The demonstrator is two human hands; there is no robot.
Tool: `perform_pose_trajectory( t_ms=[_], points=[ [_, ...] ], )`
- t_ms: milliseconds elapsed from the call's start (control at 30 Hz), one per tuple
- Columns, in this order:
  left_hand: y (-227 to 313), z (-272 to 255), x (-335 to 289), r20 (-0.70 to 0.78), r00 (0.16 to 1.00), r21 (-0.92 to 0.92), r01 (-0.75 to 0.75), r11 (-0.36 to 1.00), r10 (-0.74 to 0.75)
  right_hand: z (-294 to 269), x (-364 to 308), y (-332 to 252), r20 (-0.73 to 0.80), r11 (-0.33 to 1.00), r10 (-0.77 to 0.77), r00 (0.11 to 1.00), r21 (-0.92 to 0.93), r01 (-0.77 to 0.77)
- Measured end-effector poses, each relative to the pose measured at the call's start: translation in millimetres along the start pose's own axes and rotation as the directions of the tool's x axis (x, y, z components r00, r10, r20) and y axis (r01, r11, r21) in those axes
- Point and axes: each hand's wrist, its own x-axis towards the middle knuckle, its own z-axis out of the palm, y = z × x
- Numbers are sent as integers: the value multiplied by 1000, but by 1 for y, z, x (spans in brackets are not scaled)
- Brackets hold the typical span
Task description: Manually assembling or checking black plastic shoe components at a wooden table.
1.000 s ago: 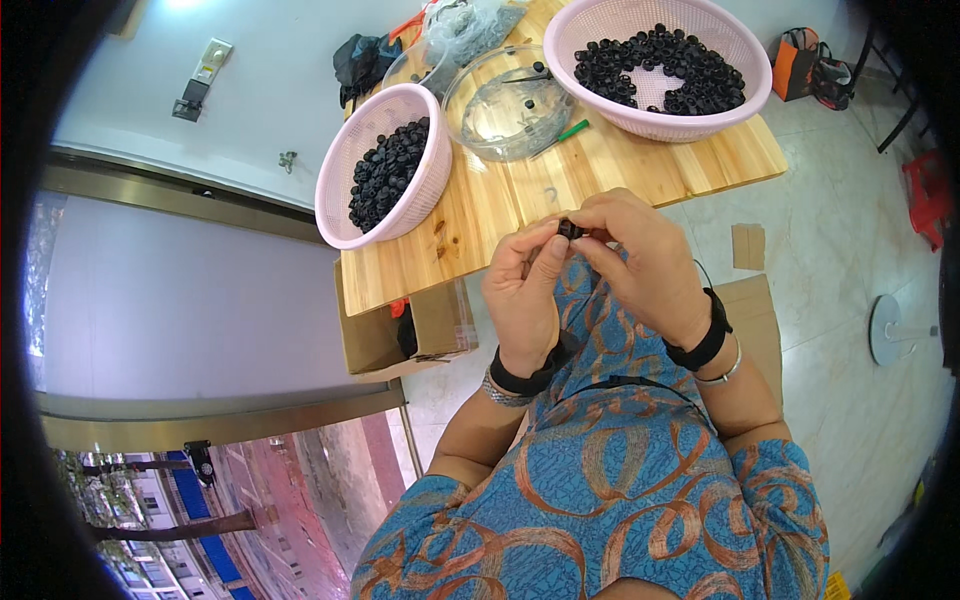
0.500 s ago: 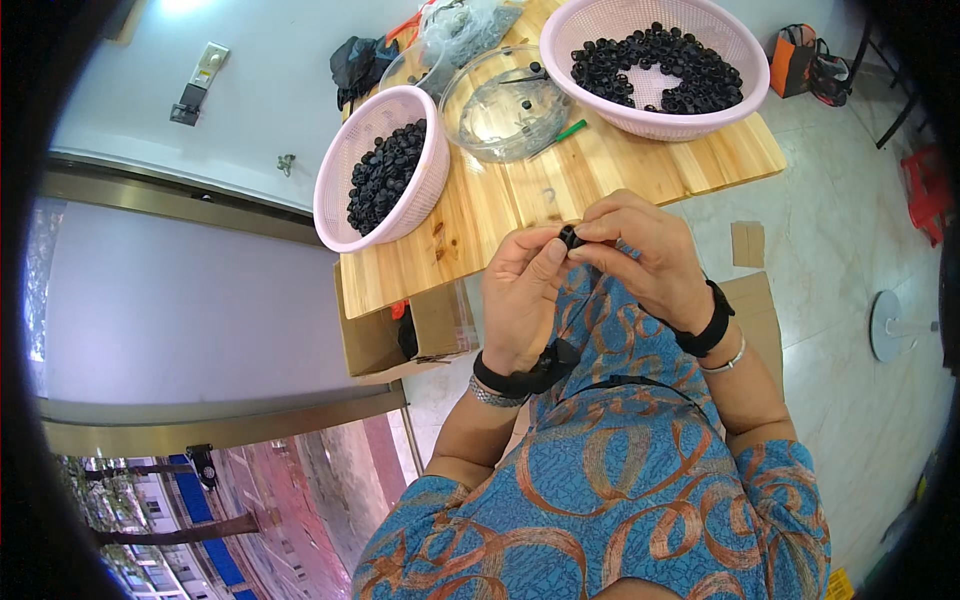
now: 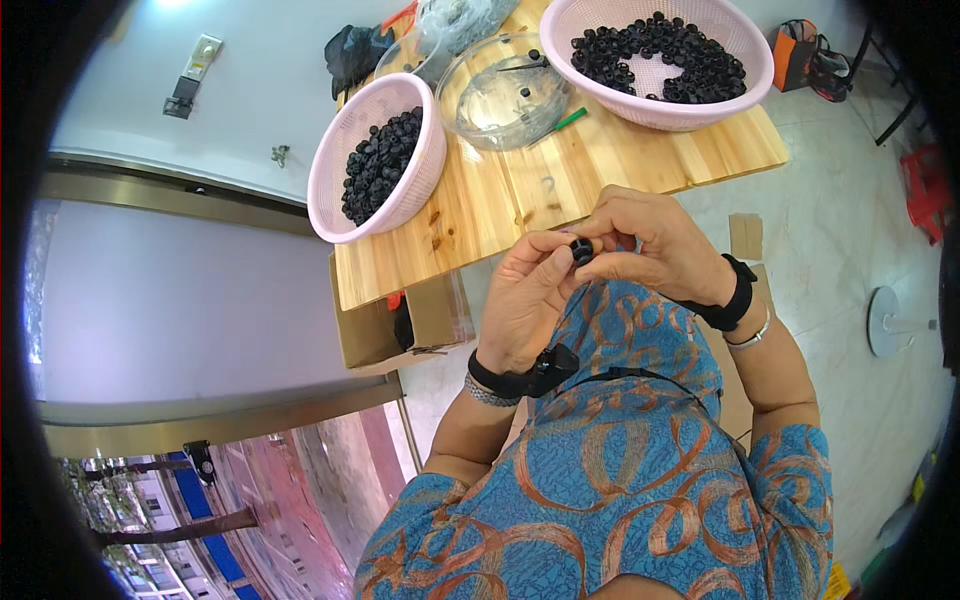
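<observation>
Black piece point(image 3: 581, 252), pinched by left fingers point(image 3: 552, 266) and right fingers point(image 3: 628, 266), beside wooden table point(image 3: 490, 215) (over pale floor point(image 3: 825, 220)).

Hiding part of the small black piece point(image 3: 582, 252) among the fingers of the left hand point(image 3: 525, 300) and right hand point(image 3: 675, 245), leaving fine details too small to tell. Losing the far rim of the right basket point(image 3: 690, 118) and the top of the clear bag point(image 3: 462, 28) past the upper edge. Tucking part of the cardboard box point(image 3: 440, 310) beneath the table point(image 3: 600, 150). Cutting off a red thing point(image 3: 928, 190) at the dark rim.
</observation>
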Motion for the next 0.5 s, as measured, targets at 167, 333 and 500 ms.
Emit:
perform_pose_trajectory(
  t_ms=[167,333,500],
  points=[
    [0,5,-1,-73,995,31,-64,997,66,4,3,-1,4,998,44,999,48,-44],
    [-1,4,-2,-81,987,87,-131,988,138,7,4,-2,-26,975,101,995,201,-94],
    [-3,-2,-3,-117,982,200,-122,972,147,6,3,-4,34,953,219,975,206,-221]
  ],
)
